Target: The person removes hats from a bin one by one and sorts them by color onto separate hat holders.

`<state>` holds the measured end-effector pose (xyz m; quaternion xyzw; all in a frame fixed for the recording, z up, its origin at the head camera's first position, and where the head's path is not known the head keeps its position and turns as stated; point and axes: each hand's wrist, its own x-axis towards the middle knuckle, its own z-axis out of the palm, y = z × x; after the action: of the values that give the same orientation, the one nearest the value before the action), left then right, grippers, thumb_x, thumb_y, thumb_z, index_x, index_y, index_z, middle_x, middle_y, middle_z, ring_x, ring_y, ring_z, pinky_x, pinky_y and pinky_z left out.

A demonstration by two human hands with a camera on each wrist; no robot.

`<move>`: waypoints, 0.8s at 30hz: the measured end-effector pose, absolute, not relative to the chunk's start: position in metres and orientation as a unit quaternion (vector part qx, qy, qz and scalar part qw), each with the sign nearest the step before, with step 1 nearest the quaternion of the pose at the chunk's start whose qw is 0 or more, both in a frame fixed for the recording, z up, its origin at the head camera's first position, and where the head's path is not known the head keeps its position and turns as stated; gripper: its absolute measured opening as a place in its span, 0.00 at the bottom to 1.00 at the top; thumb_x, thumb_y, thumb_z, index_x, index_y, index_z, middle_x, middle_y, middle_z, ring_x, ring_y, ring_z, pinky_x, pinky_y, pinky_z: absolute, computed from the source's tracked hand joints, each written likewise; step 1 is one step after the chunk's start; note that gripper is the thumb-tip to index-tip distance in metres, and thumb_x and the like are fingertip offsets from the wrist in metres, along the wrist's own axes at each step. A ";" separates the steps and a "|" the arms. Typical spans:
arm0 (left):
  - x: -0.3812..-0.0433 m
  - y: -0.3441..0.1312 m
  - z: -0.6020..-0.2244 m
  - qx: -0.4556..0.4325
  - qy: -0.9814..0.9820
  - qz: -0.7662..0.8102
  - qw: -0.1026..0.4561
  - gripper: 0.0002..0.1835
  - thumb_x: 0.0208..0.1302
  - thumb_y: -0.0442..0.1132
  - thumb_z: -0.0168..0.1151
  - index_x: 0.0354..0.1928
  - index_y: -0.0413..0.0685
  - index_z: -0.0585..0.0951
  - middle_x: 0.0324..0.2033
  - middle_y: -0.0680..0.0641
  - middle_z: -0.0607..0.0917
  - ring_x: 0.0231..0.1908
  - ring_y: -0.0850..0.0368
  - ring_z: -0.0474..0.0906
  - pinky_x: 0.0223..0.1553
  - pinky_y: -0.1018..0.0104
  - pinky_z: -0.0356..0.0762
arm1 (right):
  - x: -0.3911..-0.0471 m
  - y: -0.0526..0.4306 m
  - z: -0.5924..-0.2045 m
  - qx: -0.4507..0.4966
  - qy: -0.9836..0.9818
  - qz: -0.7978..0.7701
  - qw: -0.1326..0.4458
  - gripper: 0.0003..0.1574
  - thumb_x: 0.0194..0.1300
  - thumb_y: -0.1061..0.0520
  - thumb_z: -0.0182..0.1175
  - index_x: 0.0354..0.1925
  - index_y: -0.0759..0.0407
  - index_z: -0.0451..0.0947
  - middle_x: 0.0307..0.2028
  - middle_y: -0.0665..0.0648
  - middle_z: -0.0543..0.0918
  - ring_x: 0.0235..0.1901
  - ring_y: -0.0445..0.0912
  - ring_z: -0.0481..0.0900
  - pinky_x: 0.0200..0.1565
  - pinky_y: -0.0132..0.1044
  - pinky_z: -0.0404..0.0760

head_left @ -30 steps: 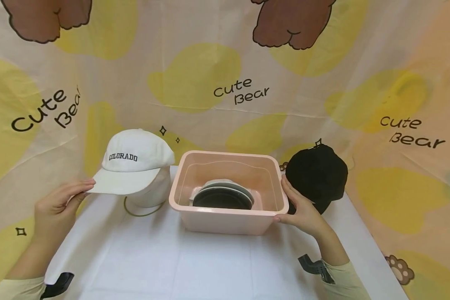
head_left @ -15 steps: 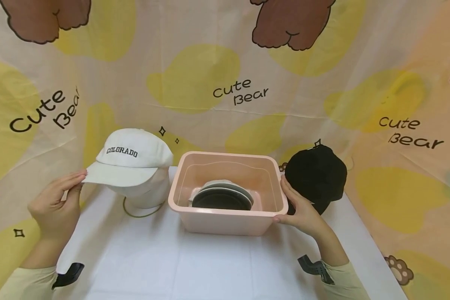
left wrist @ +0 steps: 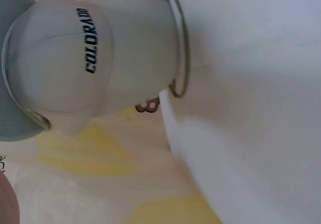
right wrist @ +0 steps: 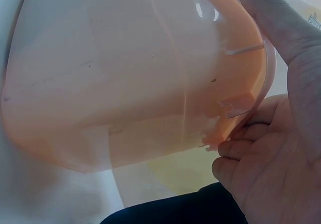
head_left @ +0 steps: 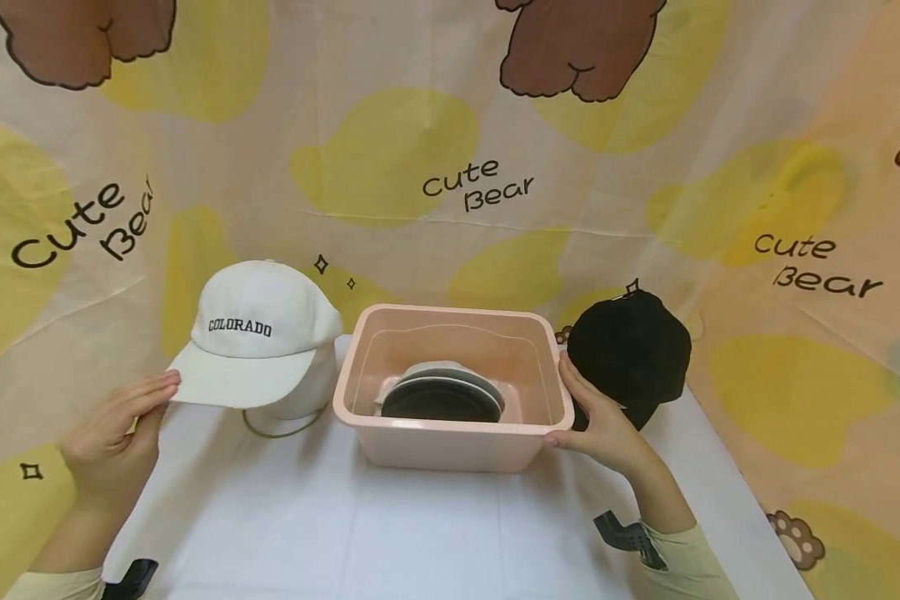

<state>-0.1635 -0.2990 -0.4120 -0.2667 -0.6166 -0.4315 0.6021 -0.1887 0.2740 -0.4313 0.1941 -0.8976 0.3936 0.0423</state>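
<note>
My left hand [head_left: 116, 442] pinches the brim of a white baseball cap [head_left: 258, 312] lettered COLORADO, fingers above and thumb below. The cap sits on a white head-shaped stand [head_left: 311, 387]. In the left wrist view the lettered cap [left wrist: 60, 58] appears sideways, and the hand's grip does not show. On the other side my right hand [head_left: 600, 417] grips the front right corner of a pink plastic tub [head_left: 450, 446]. The right wrist view has the right hand's fingers [right wrist: 235, 148] curled against the tub's rim, with the thumb along its outside.
Several round plate-like pieces stand on edge inside the tub, a black one [head_left: 442, 400] in front. A black cap [head_left: 630, 358] is right behind the right hand. A white cloth [head_left: 427, 533] covers the table, and a bear-print curtain [head_left: 390, 158] hangs behind.
The left hand first raised the white cap's brim, then brought it down lower than before, the cap tilting with it. The right hand has stayed on the tub.
</note>
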 end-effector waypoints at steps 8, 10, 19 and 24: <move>-0.156 -0.308 -0.428 -0.315 -0.676 -0.369 0.555 0.08 0.65 0.27 0.67 0.31 0.24 0.87 0.34 0.33 0.90 0.47 0.56 0.89 0.57 0.72 0.82 | -0.189 0.273 -0.431 0.193 -0.899 0.390 0.042 0.77 0.45 0.45 0.84 0.82 0.52 0.49 0.82 0.57 0.47 0.78 0.65 0.53 0.67 0.70 0.66; -0.155 -0.308 -0.432 -0.311 -0.689 -0.352 0.552 0.09 0.67 0.29 0.67 0.32 0.26 0.87 0.34 0.35 0.90 0.48 0.58 0.88 0.57 0.73 0.82 | -0.188 0.274 -0.431 0.193 -0.900 0.388 0.043 0.77 0.45 0.45 0.84 0.82 0.52 0.49 0.82 0.57 0.47 0.78 0.65 0.53 0.67 0.71 0.65; -0.154 -0.313 -0.444 -0.320 -0.721 -0.306 0.533 0.14 0.72 0.36 0.64 0.34 0.30 0.88 0.36 0.38 0.91 0.50 0.62 0.87 0.59 0.76 0.79 | -0.189 0.275 -0.429 0.199 -0.900 0.385 0.042 0.77 0.45 0.45 0.84 0.82 0.52 0.48 0.81 0.60 0.48 0.78 0.65 0.53 0.68 0.73 0.63; -0.151 -0.319 -0.443 -0.328 -0.738 -0.299 0.508 0.18 0.75 0.41 0.62 0.36 0.31 0.89 0.39 0.39 0.91 0.53 0.62 0.86 0.62 0.76 0.77 | -0.189 0.274 -0.430 0.198 -0.900 0.386 0.041 0.77 0.45 0.45 0.84 0.82 0.51 0.48 0.82 0.59 0.47 0.78 0.65 0.53 0.69 0.73 0.62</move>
<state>-0.1506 -0.3188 -0.4427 -0.3284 -0.7379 -0.2988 0.5084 -0.1892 0.2744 -0.4297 0.1980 -0.9001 0.3858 0.0415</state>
